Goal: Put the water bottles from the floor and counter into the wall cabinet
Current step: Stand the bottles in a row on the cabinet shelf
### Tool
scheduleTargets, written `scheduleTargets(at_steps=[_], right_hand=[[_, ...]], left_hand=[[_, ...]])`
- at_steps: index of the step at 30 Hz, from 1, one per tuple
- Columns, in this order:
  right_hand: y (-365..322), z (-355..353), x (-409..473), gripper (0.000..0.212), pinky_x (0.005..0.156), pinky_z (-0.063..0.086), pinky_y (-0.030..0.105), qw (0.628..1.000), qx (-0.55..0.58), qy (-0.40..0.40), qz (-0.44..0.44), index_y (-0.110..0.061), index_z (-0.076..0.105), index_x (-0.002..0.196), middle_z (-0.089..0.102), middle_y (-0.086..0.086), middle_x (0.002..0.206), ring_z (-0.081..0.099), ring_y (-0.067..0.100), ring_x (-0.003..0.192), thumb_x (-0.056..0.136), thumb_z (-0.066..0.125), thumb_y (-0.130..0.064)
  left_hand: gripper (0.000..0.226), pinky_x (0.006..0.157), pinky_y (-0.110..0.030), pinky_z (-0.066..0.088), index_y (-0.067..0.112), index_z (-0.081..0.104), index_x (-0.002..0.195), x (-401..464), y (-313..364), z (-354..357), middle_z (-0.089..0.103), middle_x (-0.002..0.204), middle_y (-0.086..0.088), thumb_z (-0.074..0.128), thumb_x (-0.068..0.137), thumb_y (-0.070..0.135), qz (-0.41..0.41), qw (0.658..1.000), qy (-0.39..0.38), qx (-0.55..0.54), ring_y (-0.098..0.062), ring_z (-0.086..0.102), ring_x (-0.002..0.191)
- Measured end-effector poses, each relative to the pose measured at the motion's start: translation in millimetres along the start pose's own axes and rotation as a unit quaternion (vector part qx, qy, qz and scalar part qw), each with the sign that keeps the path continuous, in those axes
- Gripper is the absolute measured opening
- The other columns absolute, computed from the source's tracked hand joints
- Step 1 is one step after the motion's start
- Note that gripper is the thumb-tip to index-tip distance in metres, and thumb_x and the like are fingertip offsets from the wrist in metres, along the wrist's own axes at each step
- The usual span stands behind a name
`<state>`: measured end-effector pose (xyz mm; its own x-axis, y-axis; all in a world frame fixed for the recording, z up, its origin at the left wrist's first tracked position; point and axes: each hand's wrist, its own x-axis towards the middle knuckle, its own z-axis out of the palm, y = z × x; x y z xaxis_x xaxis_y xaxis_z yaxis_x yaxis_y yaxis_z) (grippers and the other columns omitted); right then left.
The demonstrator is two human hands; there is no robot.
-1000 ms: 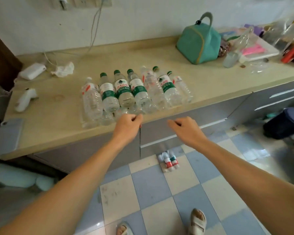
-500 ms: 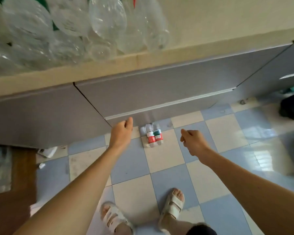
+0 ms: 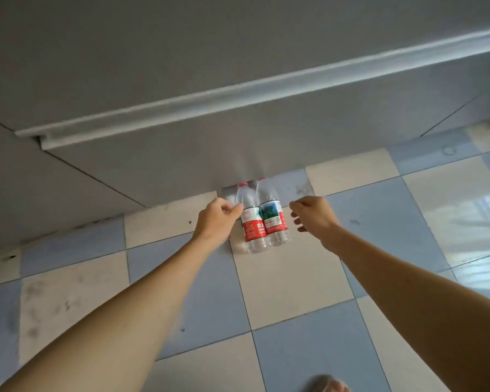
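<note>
Two water bottles on the floor, both hands close to them

Two clear plastic water bottles side by side on the checkered floor (image 3: 294,278), touching each other, at the foot of the grey base cabinet (image 3: 181,66). Red caps toward the cabinet, bottoms toward the viewer. Left bottle (image 3: 252,224) with a red and white label; right bottle (image 3: 272,219) with a label showing a green landscape above a red band. Possibly more clear plastic behind and to the left of this pair, partly hidden by the hand, so cannot tell how many bottles in all.

Left hand (image 3: 217,222) just beside the left bottle, fingers curled, fingertips at the shoulder of this bottle. Touching or only very near: cannot tell, and no clear grasp visible. Right hand (image 3: 313,215) just right of the right bottle, apart from it by a small gap, fingers loosely bent and spread, nothing held. Both forearms stretched out from the lower edge of the view.

Long pale handle rail (image 3: 238,94) across the cabinet front, above the bottles. Floor of blue and cream tiles, some dark marks on the tiles at left. Blurred tip of a foot (image 3: 327,386) at the bottom edge.
</note>
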<state>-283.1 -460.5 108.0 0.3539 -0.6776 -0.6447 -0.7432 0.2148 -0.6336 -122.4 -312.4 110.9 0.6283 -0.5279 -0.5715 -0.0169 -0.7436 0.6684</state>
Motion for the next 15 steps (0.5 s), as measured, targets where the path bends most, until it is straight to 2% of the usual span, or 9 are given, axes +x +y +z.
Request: scheduleTargets(at_steps=[2,3,4,5,7,10,13,15], right_hand=[[16.5,19.3,39.8,0.024,0.069,0.047,0.037,1.0,-0.018,0.002,-0.026,0.004,0.067,0.092,0.061,0.008,0.08,0.055,0.024,0.076,0.094,0.057,-0.017],[23.3,27.5,56.4,0.019,0.073,0.047,0.035,0.999,-0.02,0.003,-0.035,-0.003,0.07,0.097,0.065,0.006,0.087,0.057,0.024,0.081,0.095,0.059,-0.02],[29.2,34.6,72.3,0.023,0.077,0.049,0.034,0.999,-0.015,0.0,-0.04,-0.009,0.068,0.114,0.069,0.007,0.101,0.059,0.024,0.088,0.096,0.061,-0.023],[34.4,41.4,87.3,0.036,0.08,0.049,0.033,0.999,-0.007,-0.002,-0.043,-0.013,0.059,0.131,0.068,0.008,0.117,0.061,0.023,0.097,0.097,0.062,-0.026],[39.7,52.3,112.6,0.055,0.083,0.05,0.031,0.999,0.023,-0.004,-0.045,-0.015,0.043,0.147,0.061,0.012,0.136,0.06,0.024,0.107,0.098,0.063,-0.03],[43.8,68.7,133.3,0.065,0.101,0.052,0.047,0.998,0.041,-0.011,-0.053,-0.018,0.035,0.154,0.054,0.013,0.146,0.06,0.03,0.121,0.097,0.064,-0.032],[54.5,84.5,134.7,0.062,0.1,0.053,0.05,0.998,0.019,0.002,-0.063,-0.019,0.039,0.152,0.051,0.013,0.148,0.058,0.032,0.125,0.097,0.064,-0.035],[62.5,87.4,130.6,0.063,0.098,0.054,0.051,0.998,0.034,0.006,-0.051,-0.019,0.042,0.149,0.054,0.015,0.144,0.062,0.033,0.12,0.094,0.069,-0.034]], left_hand=[[0.04,0.091,-0.046,0.057,0.01,0.061,0.12,31.3,-22.0,22.8,0.066,0.109,-0.002,0.068,0.093,0.04,0.0,1.0,-0.002,0.002,-0.025,0.067,0.103],[0.045,0.093,-0.046,0.056,0.011,0.058,0.125,45.9,-31.3,33.7,0.065,0.114,-0.003,0.07,0.092,0.04,-0.001,1.0,-0.002,-0.001,-0.024,0.065,0.106],[0.05,0.095,-0.046,0.055,0.011,0.054,0.129,59.8,-39.5,44.2,0.063,0.121,-0.005,0.071,0.092,0.04,0.001,1.0,-0.001,-0.002,-0.024,0.063,0.11],[0.055,0.098,-0.045,0.053,0.011,0.051,0.133,73.3,-46.7,54.0,0.061,0.129,-0.008,0.072,0.091,0.04,0.007,1.0,0.004,0.002,-0.025,0.061,0.115],[0.066,0.103,-0.04,0.048,0.012,0.044,0.14,95.7,-55.9,69.8,0.055,0.14,-0.008,0.073,0.09,0.043,0.018,0.999,0.017,0.022,-0.026,0.056,0.124],[0.072,0.102,-0.039,0.047,0.016,0.037,0.148,113.5,-63.7,85.3,0.052,0.145,-0.007,0.072,0.091,0.043,0.034,0.999,0.028,0.031,-0.027,0.055,0.127],[0.069,0.105,-0.041,0.047,0.017,0.037,0.148,118.9,-73.3,96.6,0.055,0.143,-0.005,0.072,0.092,0.037,0.045,0.998,0.032,0.021,-0.026,0.056,0.126],[0.07,0.099,-0.035,0.048,0.018,0.038,0.148,114.3,-79.0,97.1,0.057,0.134,0.0,0.075,0.09,0.031,0.042,0.999,0.034,-0.009,-0.021,0.058,0.117]])
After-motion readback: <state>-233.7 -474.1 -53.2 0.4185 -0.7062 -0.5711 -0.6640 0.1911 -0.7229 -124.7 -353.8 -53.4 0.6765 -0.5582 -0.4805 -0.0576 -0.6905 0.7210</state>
